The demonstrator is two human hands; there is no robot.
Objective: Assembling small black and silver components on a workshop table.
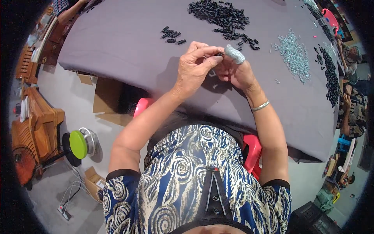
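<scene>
Over the near part of the cloth-covered table, my two hands meet. My left hand (195,67) is closed, its thumb and forefinger pinching a small black plastic piece (220,54). Close against it is my right hand (238,73), its fingers curled in. A silvery wrap (235,54) covers one digit of that hand, and what its fingertips hold is hidden. Beyond the hands lies a large heap of black pieces (218,17). A smaller group of black pieces (171,35) sits to its left. Small silvery metal pins or screws (294,56) are spread to the right.
More black pieces (331,78) line the table's right side. The grey tablecloth (117,43) hangs over the near edge. A red chair (253,152) is under me. At left are a cardboard box (111,97), a green-topped stool (78,144) and a fan (24,163). Other people (352,105) sit at right.
</scene>
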